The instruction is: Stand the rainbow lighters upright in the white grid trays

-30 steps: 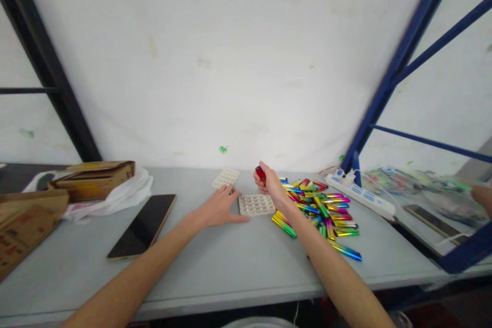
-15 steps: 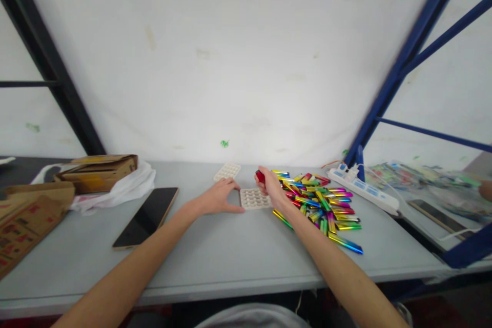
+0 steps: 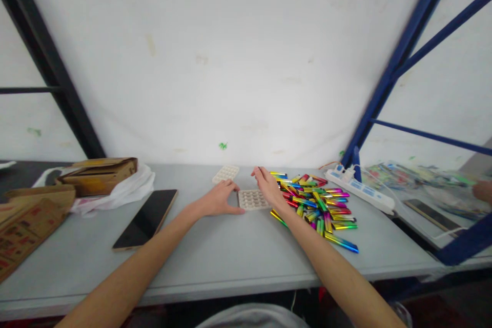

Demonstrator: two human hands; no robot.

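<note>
A pale tray with rows of round hollows (image 3: 253, 200) lies on the grey table in front of me. At its left edge rests my left hand (image 3: 220, 198), thumb and fingers spread around the near and far left corners, seeming to touch them. Over the tray's right part is my right hand (image 3: 266, 184), fingers drawn together above the hollows; what they hold, if anything, is hidden. Many shiny, multicoloured metallic sticks (image 3: 317, 202) are heaped just right of that hand. A second pale tray (image 3: 226, 174) lies behind my left hand.
On the left are a black phone (image 3: 148, 219), cardboard boxes (image 3: 100, 174) and a white plastic bag (image 3: 134, 184). A power strip (image 3: 361, 192) stands right of the pile, near a blue metal frame (image 3: 378, 105). Another person's hand (image 3: 482, 190) shows at far right.
The red piece that showed in my right hand is out of sight, and that hand has tipped lower over the tray. My left hand stays at the tray's edge. The view has shifted slightly.
</note>
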